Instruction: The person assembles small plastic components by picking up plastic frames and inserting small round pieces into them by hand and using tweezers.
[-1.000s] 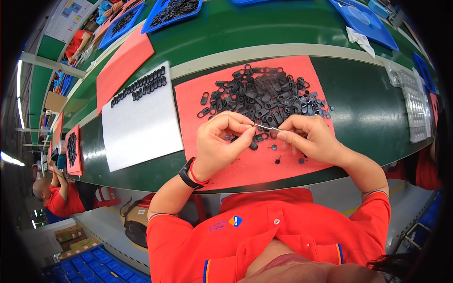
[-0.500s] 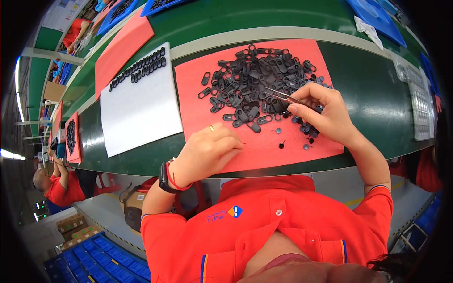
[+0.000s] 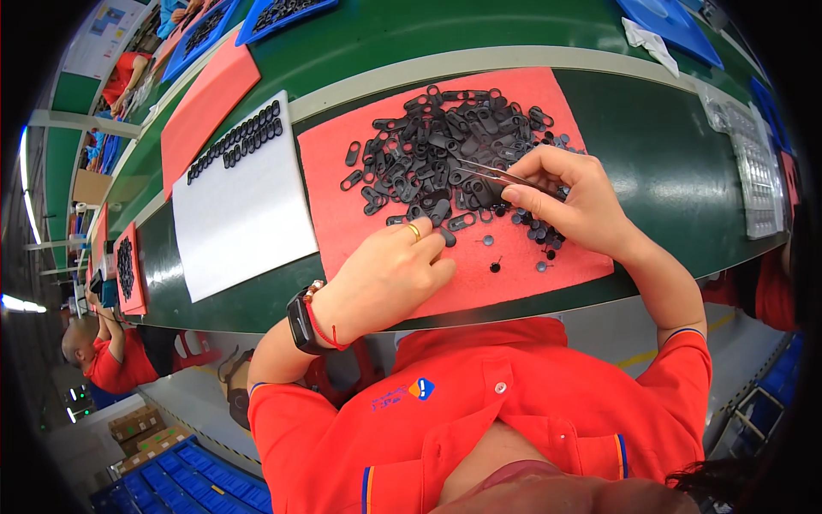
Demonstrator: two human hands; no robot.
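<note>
A heap of small black oval plastic pieces with round holes [image 3: 402,163] covers much of a pink foam mat [image 3: 351,257]. My left hand [image 3: 390,270] is at the heap's near edge, fingers curled over the closest pieces. Its fingertips are partly hidden, so I cannot make out what they hold. Metal tweezers [image 3: 492,174] are gripped in my right hand [image 3: 569,193]; their tips are apart and point left over the heap. Below that hand lie several small dark round-headed pins [image 3: 541,231], a few of them loose on the bare foam [image 3: 488,241].
Left of the mat, a white foam sheet [image 3: 244,231] carries rows of black pieces [image 3: 235,146]. Behind it lies another pink sheet [image 3: 210,107]. Blue trays [image 3: 282,15] stand beyond the pale ledge. Clear plastic trays [image 3: 758,176] lie at right. A person in red [image 3: 107,364] sits at far left.
My left hand has moved forward from the bare foam to the near pieces of the heap. The tweezers remain in my right hand over the heap. The whole view has shifted slightly.
</note>
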